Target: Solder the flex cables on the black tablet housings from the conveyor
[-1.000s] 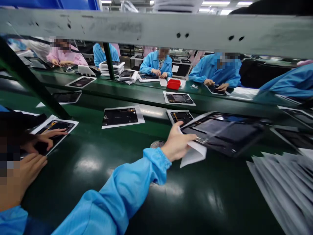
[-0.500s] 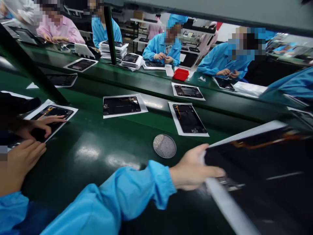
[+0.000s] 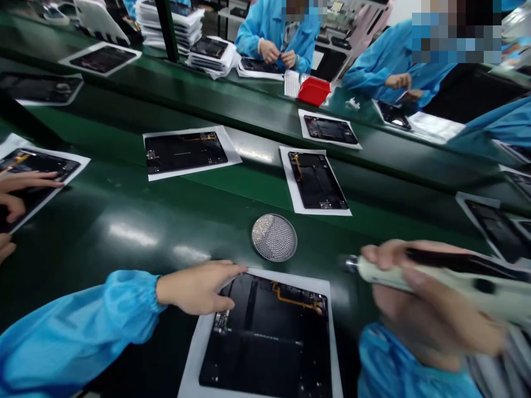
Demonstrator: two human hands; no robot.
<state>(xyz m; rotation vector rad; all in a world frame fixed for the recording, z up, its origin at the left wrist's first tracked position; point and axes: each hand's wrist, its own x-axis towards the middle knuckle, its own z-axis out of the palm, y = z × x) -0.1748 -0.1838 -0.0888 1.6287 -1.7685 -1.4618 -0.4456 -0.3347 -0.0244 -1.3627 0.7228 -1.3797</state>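
Observation:
A black opened tablet (image 3: 269, 337) lies on a white sheet (image 3: 194, 354) on the green belt, close in front of me. My left hand (image 3: 199, 287), in a blue sleeve, rests with its fingers stretched flat on the tablet's top left corner. My right hand (image 3: 427, 309) is closed round a cream electric screwdriver (image 3: 448, 284). The tool lies level, and its tip points left just past the tablet's top right corner. Motion blurs the right hand.
A round metal mesh dish (image 3: 274, 237) sits just beyond the tablet. More tablets on white sheets (image 3: 185, 152) (image 3: 317, 179) (image 3: 329, 130) lie further along the belt (image 3: 124, 232). A co-worker's hands (image 3: 20, 190) work at the left edge. A red box (image 3: 314, 90) and people in blue coats are across the line.
My left hand carried the tablet on its sheet in from the right and set it flat in front of me. My right hand came into view with the screwdriver.

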